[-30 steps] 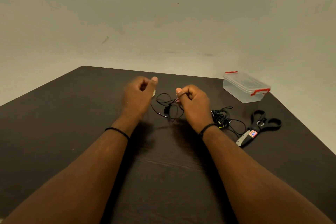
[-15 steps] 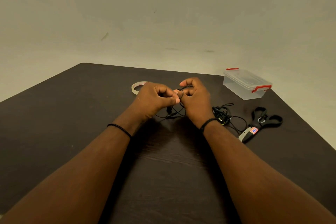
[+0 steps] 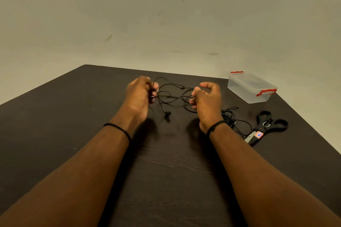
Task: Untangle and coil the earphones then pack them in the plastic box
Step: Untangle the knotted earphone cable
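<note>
Black earphones (image 3: 171,94) hang in loose loops between my two hands above the dark table (image 3: 55,125). My left hand (image 3: 141,94) grips the cord at the left end with curled fingers. My right hand (image 3: 207,97) pinches the cord at the right end, thumb raised. One earbud (image 3: 167,113) dangles down close to the table. A clear plastic box (image 3: 251,87) with red clips stands closed at the far right. A second tangled black earphone bundle (image 3: 230,118) lies on the table beside my right wrist.
Black-handled scissors (image 3: 265,127) lie to the right of the second bundle, near the table's right edge. A plain wall rises behind the table's far edge.
My hands were together at the tangle; they have pulled apart, spreading the cord into loops between them. The tape roll seen earlier is now hidden behind my left hand.
</note>
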